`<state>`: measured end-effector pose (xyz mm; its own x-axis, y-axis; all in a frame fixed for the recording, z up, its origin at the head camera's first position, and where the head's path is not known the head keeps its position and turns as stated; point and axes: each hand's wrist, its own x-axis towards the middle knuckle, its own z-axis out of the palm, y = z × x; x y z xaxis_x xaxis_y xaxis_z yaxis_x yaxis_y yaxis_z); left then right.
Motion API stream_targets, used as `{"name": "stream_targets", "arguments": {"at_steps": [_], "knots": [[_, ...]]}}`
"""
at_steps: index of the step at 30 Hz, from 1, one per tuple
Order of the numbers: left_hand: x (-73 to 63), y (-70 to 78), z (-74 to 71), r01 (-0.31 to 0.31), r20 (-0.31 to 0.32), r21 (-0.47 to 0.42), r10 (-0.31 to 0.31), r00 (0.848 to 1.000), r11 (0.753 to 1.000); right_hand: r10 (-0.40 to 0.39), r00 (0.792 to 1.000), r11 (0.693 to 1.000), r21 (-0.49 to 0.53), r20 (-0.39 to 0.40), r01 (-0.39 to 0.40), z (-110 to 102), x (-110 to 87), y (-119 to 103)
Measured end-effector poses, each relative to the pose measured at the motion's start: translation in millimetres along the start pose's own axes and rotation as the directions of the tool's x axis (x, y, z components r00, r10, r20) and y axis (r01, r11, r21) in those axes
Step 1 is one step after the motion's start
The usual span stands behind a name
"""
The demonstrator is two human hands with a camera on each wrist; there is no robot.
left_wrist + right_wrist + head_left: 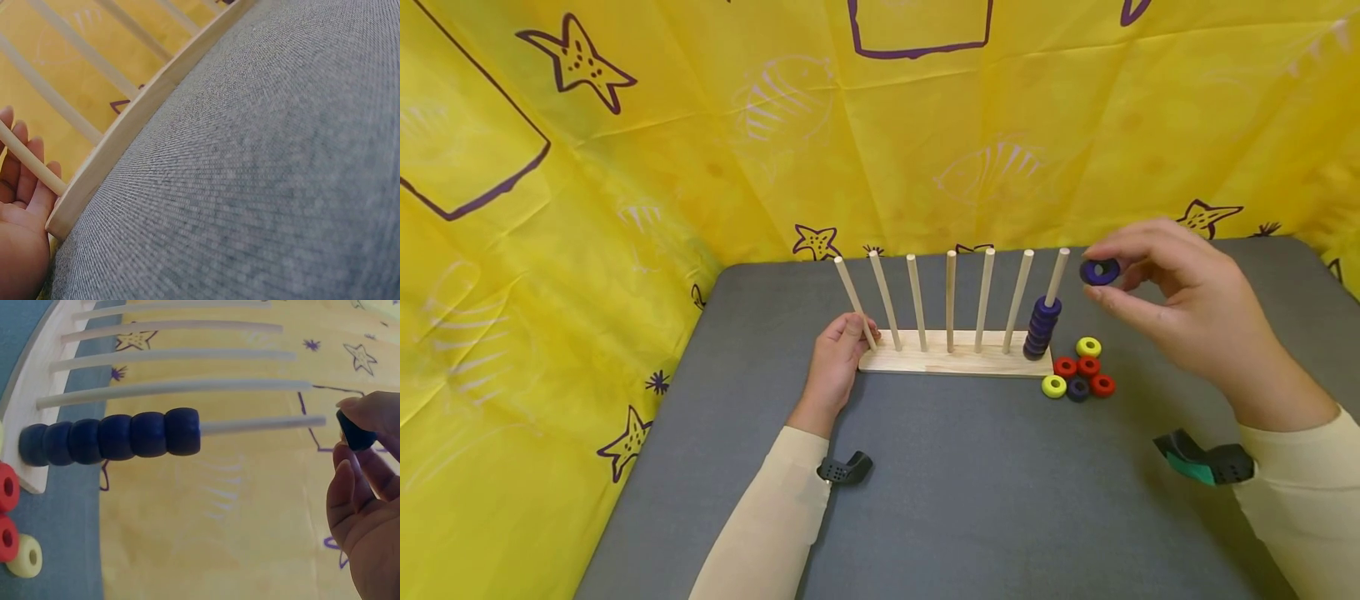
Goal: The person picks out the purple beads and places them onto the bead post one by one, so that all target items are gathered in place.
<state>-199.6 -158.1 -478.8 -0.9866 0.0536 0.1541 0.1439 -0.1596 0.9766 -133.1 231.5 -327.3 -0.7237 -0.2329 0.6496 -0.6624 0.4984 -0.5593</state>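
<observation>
A wooden peg rack [955,360] lies on the table, its several upright dowels in a row. Dark blue rings [1042,327] are stacked on the rightmost dowel [1057,279], whose upper part is bare. My right hand [1187,300] pinches another dark blue ring [1101,272] between thumb and fingers, beside that dowel's top. In the right wrist view the pinched ring [357,431] is just off the dowel's tip, apart from it. My left hand [842,354] grips the rack's left end, its fingers [28,169] behind the leftmost dowel [34,164].
Loose rings lie by the rack's right end: red rings [1102,385], yellow rings [1054,386] and one dark blue ring [1078,389]. The grey table [970,492] meets a yellow patterned cloth [880,158] behind the rack and at the left.
</observation>
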Motion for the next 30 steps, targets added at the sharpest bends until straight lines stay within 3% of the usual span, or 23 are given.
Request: {"name": "stream_targets", "arguments": {"at_steps": [11,19,30], "knots": [[-0.1,0.1,0.9,0.005,-0.011,-0.036,-0.005,1.0,0.999,0.008,1.0,1.0,0.023,0.004,-0.008,6,14.7,-3],[-0.6,-0.9,1.0,-0.008,-0.007,-0.045,0.008,1.0,0.999,0.072,0.997,0.995,0.07,0.004,-0.072,10,20.0,-5],[-1.4,-0.8,0.7,-0.008,-0.008,-0.045,0.008,1.0,0.999,0.127,0.992,0.991,0.05,0.009,-0.127,13,20.7,1]]}}
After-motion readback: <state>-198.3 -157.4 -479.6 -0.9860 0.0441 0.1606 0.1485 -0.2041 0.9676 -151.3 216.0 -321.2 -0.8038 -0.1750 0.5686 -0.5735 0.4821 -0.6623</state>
